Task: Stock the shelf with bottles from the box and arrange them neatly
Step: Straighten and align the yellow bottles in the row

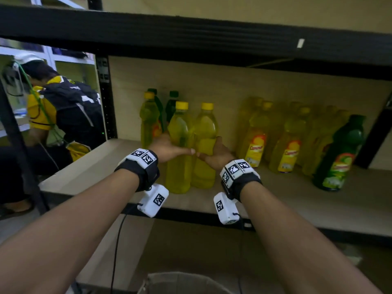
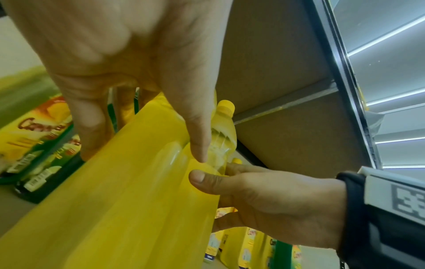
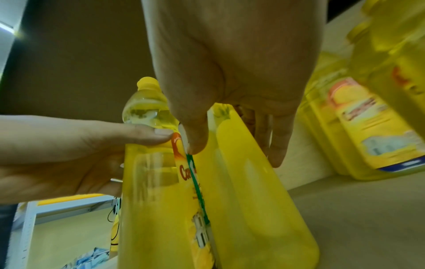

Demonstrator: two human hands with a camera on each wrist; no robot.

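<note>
— What's on the shelf (image 1: 297,200)?

— Toward its right end, a blurred cluster of yellow bottles (image 1: 284,134) with a green bottle (image 1: 337,153). Near the front edge, left of middle, two yellow bottles stand touching.

— The hands?

— Left hand (image 1: 167,148) curls round the left bottle (image 1: 180,149); right hand (image 1: 218,154) wraps the right bottle (image 1: 204,143) (thumbs nearly meeting in front).

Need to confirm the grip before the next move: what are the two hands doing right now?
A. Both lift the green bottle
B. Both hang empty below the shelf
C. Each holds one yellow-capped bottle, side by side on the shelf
C: the left hand wraps the left yellow bottle and the right hand the right yellow bottle, both standing upright on the shelf.
</note>
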